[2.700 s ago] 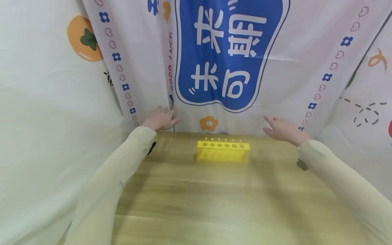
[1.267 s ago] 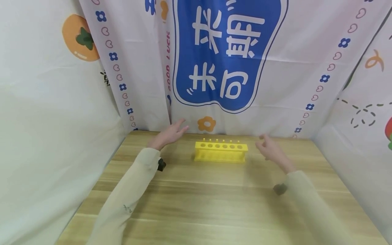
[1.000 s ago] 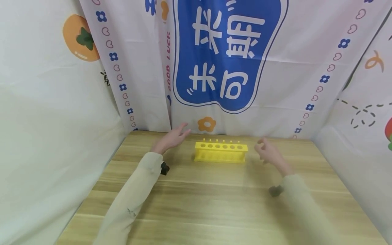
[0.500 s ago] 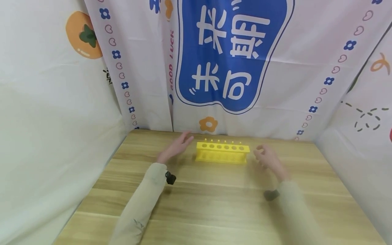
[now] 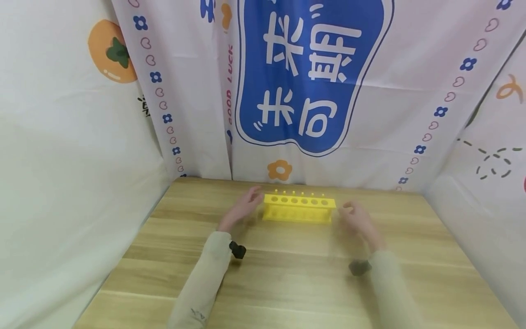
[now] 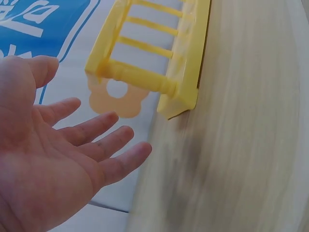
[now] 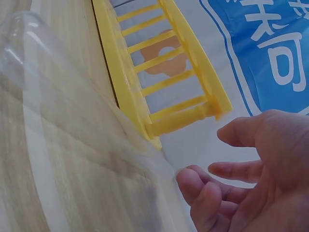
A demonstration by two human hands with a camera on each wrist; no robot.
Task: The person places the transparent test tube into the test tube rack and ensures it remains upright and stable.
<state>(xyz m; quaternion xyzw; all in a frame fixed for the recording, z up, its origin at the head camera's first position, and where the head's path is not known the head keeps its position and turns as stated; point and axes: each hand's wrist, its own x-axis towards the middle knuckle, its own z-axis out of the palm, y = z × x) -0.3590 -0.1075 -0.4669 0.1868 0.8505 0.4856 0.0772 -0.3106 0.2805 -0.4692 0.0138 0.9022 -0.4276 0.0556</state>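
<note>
A yellow test tube rack (image 5: 299, 205) stands on the wooden table by the back cloth, a row of round holes along its top and short pegs behind. My left hand (image 5: 243, 206) is beside the rack's left end; in the left wrist view its fingers (image 6: 126, 162) are spread, palm up, apart from the rack (image 6: 142, 77). Off the rack's right end is my right hand (image 5: 358, 220). In the right wrist view, its curled fingers (image 7: 205, 205) hold a clear test tube (image 7: 91, 111), rounded end pointing away; the grip on it is partly hidden. Thumb and index finger point toward the rack.
Printed white cloth hangs behind the table (image 5: 287, 283) and on both sides. Black wrist cameras sit at the left cuff (image 5: 237, 250) and right cuff (image 5: 359, 267).
Both hands have come down from near the back cloth and closed in on the rack's two ends. The right fingers have curled more. The rack stays in place on the table.
</note>
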